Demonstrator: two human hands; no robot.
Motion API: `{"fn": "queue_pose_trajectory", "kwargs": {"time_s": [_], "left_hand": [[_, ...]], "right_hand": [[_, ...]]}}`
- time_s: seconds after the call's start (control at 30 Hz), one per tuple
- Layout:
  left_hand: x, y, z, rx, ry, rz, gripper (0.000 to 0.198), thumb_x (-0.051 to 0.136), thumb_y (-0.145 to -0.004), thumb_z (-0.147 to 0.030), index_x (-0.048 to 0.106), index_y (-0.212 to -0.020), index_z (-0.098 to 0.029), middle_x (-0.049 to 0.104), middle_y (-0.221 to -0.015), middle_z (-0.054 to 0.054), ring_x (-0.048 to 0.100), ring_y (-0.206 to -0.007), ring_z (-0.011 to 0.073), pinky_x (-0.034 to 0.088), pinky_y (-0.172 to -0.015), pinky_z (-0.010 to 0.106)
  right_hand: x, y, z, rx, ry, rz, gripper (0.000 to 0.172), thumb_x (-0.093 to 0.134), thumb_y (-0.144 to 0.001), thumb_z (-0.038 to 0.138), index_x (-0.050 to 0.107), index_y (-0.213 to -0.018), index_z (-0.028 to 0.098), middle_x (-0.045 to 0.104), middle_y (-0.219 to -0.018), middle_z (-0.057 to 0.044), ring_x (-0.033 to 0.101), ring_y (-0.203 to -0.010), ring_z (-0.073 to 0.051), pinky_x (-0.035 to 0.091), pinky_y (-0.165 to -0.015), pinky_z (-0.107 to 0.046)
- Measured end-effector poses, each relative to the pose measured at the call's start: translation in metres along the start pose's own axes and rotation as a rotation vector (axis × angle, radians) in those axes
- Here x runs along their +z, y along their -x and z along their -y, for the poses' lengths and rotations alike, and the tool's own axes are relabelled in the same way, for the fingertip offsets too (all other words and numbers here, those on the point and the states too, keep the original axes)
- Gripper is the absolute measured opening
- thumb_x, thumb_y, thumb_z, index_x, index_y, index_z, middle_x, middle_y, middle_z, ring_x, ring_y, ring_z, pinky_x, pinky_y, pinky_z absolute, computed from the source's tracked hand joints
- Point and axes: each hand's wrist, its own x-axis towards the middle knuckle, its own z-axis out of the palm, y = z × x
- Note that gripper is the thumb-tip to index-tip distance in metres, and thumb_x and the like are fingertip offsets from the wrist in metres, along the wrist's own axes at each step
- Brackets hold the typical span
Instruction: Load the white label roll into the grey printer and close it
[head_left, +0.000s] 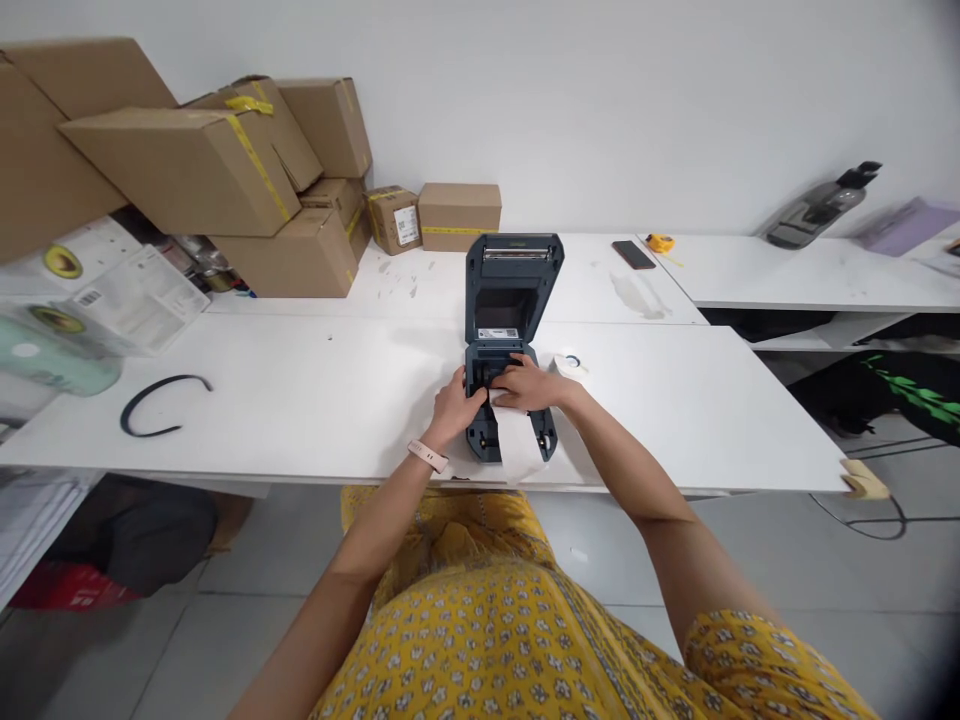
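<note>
A dark label printer (516, 285) stands on the white table with its lid raised. My left hand (456, 405) grips the printer's left side, thumb over the edge and fingers mostly hidden outside. Over the open printer body, my right hand (529, 385) has its fingers inside and one finger spread upward. A strip of white label paper (517, 440) runs from beneath the right hand's thumb and fingers toward me, hanging over the printer's front. The fingertips' exact hold on the paper is partly hidden. Close to the right wrist lies a small white roll (571, 366).
Cardboard boxes (187, 165) are stacked at the back left. A black headband (150, 400) and a mint-green bottle (60, 355) lie on the left. Farther back are a phone (634, 254) and a yellow tape measure (660, 243). The white table's (675, 430) front edge is near my body.
</note>
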Motion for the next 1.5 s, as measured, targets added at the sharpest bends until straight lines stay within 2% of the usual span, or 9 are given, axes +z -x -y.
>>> {"fn": "queue_pose_trajectory", "kwargs": {"time_s": [0.17,0.33,0.43,0.57,0.7,0.87,1.2,1.33,1.5], "left_hand": [[-0.005,0.003,-0.002,0.041,-0.098,0.028,0.069,0.046,-0.094,-0.022,0.037,-0.162,-0.015,0.077,-0.118,0.013,0.074,-0.106,0.0318,0.053,-0.096,0.043],[-0.001,0.004,0.001,0.034,-0.108,0.014,0.07,0.044,-0.095,-0.023,0.035,-0.164,-0.018,0.078,-0.114,0.011,0.073,-0.103,0.0306,0.053,-0.095,0.042],[0.001,0.005,0.003,0.03,-0.104,0.015,0.07,0.043,-0.096,-0.026,0.034,-0.165,-0.019,0.078,-0.105,0.009,0.073,-0.096,0.0294,0.054,-0.091,0.041],[0.002,0.006,0.002,0.012,-0.102,-0.019,0.07,0.045,-0.095,-0.026,0.037,-0.164,-0.018,0.078,-0.109,0.01,0.072,-0.097,0.0294,0.053,-0.092,0.041],[0.002,0.007,0.002,0.017,-0.078,-0.023,0.069,0.045,-0.095,-0.026,0.038,-0.163,-0.017,0.078,-0.109,0.011,0.072,-0.097,0.0294,0.053,-0.093,0.042],[0.002,0.008,0.001,0.016,-0.044,-0.03,0.069,0.045,-0.094,-0.024,0.039,-0.162,-0.019,0.077,-0.111,0.009,0.072,-0.097,0.0274,0.053,-0.092,0.039],[0.003,0.007,0.004,0.019,-0.027,-0.041,0.068,0.046,-0.095,-0.027,0.04,-0.162,-0.02,0.078,-0.113,0.009,0.073,-0.099,0.027,0.054,-0.095,0.041],[0.003,0.007,0.005,0.027,-0.009,-0.04,0.068,0.046,-0.094,-0.027,0.041,-0.162,-0.021,0.078,-0.116,0.008,0.073,-0.1,0.0271,0.054,-0.095,0.041],[0.001,0.009,0.003,0.028,0.021,-0.035,0.068,0.046,-0.094,-0.026,0.041,-0.162,-0.02,0.078,-0.117,0.009,0.073,-0.1,0.0278,0.054,-0.093,0.041]], "right_hand": [[-0.014,0.033,-0.025,-0.211,-0.42,-0.088,0.044,0.063,-0.096,0.045,0.073,-0.13,0.018,0.075,-0.131,-0.016,0.066,-0.122,-0.031,0.039,-0.115,-0.051],[-0.028,0.083,-0.067,-0.387,-1.034,-0.584,0.05,0.084,-0.077,0.06,0.073,-0.113,0.026,0.078,-0.106,-0.006,0.071,-0.105,-0.024,0.055,-0.097,-0.039],[-0.033,0.093,-0.096,-0.278,-1.194,-0.916,0.058,0.089,-0.068,0.063,0.07,-0.112,0.031,0.077,-0.099,-0.002,0.072,-0.106,-0.025,0.055,-0.102,-0.042],[-0.025,0.069,-0.135,0.023,-1.247,-1.071,0.072,0.086,-0.063,0.067,0.066,-0.123,0.033,0.076,-0.108,-0.003,0.074,-0.098,-0.025,0.06,-0.091,-0.044],[0.003,0.028,-0.163,0.251,-1.182,-1.095,0.064,0.088,-0.056,0.058,0.063,-0.108,0.028,0.07,-0.087,0.0,0.068,-0.084,-0.022,0.058,-0.084,-0.041],[0.032,0.0,-0.171,0.35,-1.137,-0.996,0.057,0.09,-0.052,0.048,0.061,-0.095,0.024,0.063,-0.075,0.003,0.062,-0.077,-0.017,0.054,-0.078,-0.036],[0.016,0.004,-0.175,0.432,-1.096,-0.572,0.059,0.099,-0.038,0.032,0.071,-0.088,0.017,0.061,-0.064,0.008,0.059,-0.068,-0.013,0.053,-0.077,-0.033],[0.015,0.007,-0.177,0.445,-1.125,-0.561,0.057,0.098,-0.05,0.038,0.074,-0.097,0.016,0.076,-0.083,-0.003,0.069,-0.081,-0.019,0.057,-0.088,-0.038],[0.037,0.046,-0.179,0.414,-1.213,-0.767,0.059,0.077,-0.075,0.057,0.064,-0.121,0.023,0.073,-0.132,-0.014,0.071,-0.117,-0.023,0.055,-0.105,-0.041]]}}
